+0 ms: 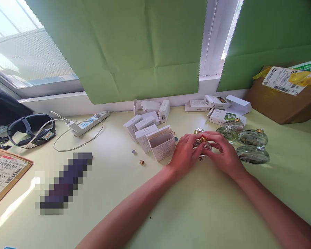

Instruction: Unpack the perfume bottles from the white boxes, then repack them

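Cradling small glass bottle between left hand and right hand, both grips closed on it, fingertips at gold cap for steadiness; just right of open box, left of three bottles, low above tabletop.

A pale yellow-green table runs up to a white window sill under a window whose frosted, mesh-patterned glass lets in bright daylight at the upper left. Creased green paper sheets with zigzag-cut edges cover most of the panes, with a white window frame post showing between two of them. Daylight throws a glossy streak across the table's left side.
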`<control>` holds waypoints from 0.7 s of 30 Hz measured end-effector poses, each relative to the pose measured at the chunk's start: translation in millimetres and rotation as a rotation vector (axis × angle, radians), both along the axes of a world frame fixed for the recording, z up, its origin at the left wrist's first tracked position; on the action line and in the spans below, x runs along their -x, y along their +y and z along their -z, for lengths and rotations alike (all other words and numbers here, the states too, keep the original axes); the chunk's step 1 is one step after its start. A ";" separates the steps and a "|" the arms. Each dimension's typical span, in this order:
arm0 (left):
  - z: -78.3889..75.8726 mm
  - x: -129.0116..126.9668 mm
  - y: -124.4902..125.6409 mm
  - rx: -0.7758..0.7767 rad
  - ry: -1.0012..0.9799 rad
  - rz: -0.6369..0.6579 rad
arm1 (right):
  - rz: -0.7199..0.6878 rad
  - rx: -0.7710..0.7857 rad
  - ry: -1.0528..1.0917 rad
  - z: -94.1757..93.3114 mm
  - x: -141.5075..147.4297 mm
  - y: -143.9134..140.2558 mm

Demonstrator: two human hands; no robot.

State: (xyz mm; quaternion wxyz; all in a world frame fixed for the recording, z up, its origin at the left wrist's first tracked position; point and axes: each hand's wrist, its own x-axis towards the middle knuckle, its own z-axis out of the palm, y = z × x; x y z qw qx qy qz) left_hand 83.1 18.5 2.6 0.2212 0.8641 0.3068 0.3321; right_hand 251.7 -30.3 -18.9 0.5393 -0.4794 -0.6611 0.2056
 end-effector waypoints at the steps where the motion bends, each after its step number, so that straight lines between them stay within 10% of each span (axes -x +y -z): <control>1: -0.4 -0.7 -1.4 -0.012 0.010 -0.012 | -0.007 0.000 -0.014 -0.1 -0.6 0.1; 5: -24.3 -4.6 -14.7 -0.128 0.026 -0.090 | 0.013 0.022 -0.028 -0.9 -4.6 -0.3; 13: -138.2 56.7 -17.0 -0.187 0.478 -0.101 | 0.114 0.313 -0.108 -17.7 -10.1 -6.4; 21: -147.9 110.5 11.6 -0.061 0.764 -0.085 | 0.135 0.334 -0.229 -11.0 -18.5 -3.1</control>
